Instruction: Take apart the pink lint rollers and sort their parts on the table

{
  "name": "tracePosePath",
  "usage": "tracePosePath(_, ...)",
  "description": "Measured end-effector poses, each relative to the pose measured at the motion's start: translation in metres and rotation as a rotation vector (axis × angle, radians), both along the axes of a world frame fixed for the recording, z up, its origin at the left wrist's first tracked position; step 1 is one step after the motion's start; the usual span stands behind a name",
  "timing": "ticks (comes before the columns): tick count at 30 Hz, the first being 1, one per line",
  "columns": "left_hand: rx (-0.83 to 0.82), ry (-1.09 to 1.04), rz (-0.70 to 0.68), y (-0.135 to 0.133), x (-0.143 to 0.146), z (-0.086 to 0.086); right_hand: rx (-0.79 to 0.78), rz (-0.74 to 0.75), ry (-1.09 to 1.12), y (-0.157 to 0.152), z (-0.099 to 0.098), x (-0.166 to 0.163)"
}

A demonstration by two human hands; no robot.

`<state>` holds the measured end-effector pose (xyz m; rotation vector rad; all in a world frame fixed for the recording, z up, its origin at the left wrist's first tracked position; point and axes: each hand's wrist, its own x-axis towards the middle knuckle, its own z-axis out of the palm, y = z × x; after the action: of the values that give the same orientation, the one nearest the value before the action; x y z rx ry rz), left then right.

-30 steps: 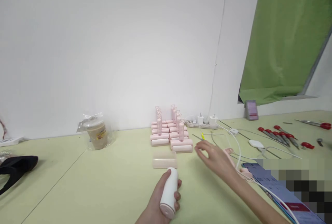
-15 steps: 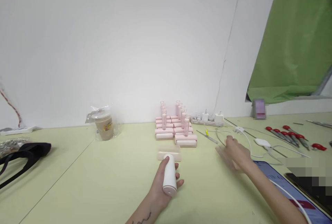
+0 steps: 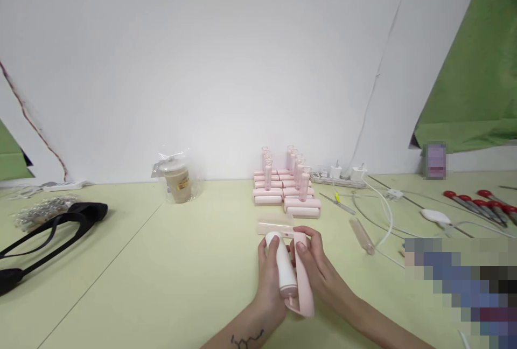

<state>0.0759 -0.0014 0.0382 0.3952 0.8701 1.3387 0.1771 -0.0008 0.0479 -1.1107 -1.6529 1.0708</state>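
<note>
Right hand (image 3: 319,265) has moved inward, holding pink frame (image 3: 305,284) near clear cover (image 3: 270,225).

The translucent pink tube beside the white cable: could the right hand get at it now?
Probably not while the right hand grips the pink frame; freed, it likely could, as the tube lies uncovered to its right.

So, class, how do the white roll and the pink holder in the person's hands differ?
Colour: the white roll is mostly white, the pink holder pale pink.
Shape: the roll is a rounded cylinder, the holder an open, curved shell.
Grip: the left hand holds the roll, the right hand the holder.
Shared: both are long and slant the same way.
</note>
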Motion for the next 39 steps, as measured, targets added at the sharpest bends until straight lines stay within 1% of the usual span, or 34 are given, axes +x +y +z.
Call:
tracePosePath(2, 0.002, 0.047, -0.038, -0.004, 0.002, 0.0, -0.015, -0.02, -0.034, 0.0, -0.006, 0.001)
tracePosePath(4, -0.014, 0.083, -0.068, -0.006, 0.003, -0.001, -0.027, -0.043, -0.031, 0.002, -0.007, 0.004)
tracePosePath(7, -0.032, 0.106, -0.122, -0.007, 0.003, -0.001, -0.037, -0.057, -0.032, 0.004, -0.005, 0.007)
tracePosePath(9, -0.027, 0.108, -0.148, -0.008, 0.003, -0.001, -0.02, -0.074, -0.074, 0.003, -0.002, 0.008)
tracePosePath(14, 0.114, 0.119, -0.17, -0.01, 0.004, -0.001, 0.039, -0.143, -0.163, 0.0, 0.0, 0.009)
tracePosePath(18, 0.245, 0.22, -0.278, -0.007, -0.002, 0.004, 0.161, -0.182, -0.244, 0.004, -0.001, 0.016)
tracePosePath(20, 0.338, 0.316, -0.372, -0.001, -0.011, 0.008, 0.248, -0.163, -0.304, 0.009, 0.003, 0.022)
tracePosePath(22, 0.404, 0.47, -0.443, 0.005, -0.023, 0.012, 0.289, -0.073, -0.369, 0.015, 0.012, 0.031)
tracePosePath(24, 0.455, 0.701, -0.472, 0.009, -0.036, 0.015, 0.265, 0.06, -0.412, 0.02, 0.021, 0.038)
tracePosePath(26, 0.512, 0.945, -0.488, 0.012, -0.046, 0.016, 0.214, 0.168, -0.435, 0.022, 0.027, 0.043)
tracePosePath(27, 0.54, 1.054, -0.523, 0.013, -0.049, 0.016, 0.208, 0.195, -0.464, 0.021, 0.026, 0.044)
tracePosePath(29, 0.589, 1.267, -0.64, 0.015, -0.054, 0.015, 0.26, 0.187, -0.599, 0.019, 0.02, 0.041)
tracePosePath(31, 0.639, 1.48, -0.773, 0.016, -0.055, 0.015, 0.357, 0.141, -0.793, 0.016, 0.008, 0.034)
tracePosePath(33, 0.689, 1.646, -0.855, 0.017, -0.057, 0.016, 0.429, 0.121, -0.914, 0.013, -0.005, 0.027)
tracePosePath(35, 0.716, 1.709, -0.877, 0.015, -0.059, 0.019, 0.46, 0.146, -0.919, 0.012, -0.014, 0.021)
tracePosePath(39, 0.67, 1.64, -0.891, 0.008, -0.063, 0.027, 0.543, 0.231, -0.848, 0.016, -0.022, 0.017)
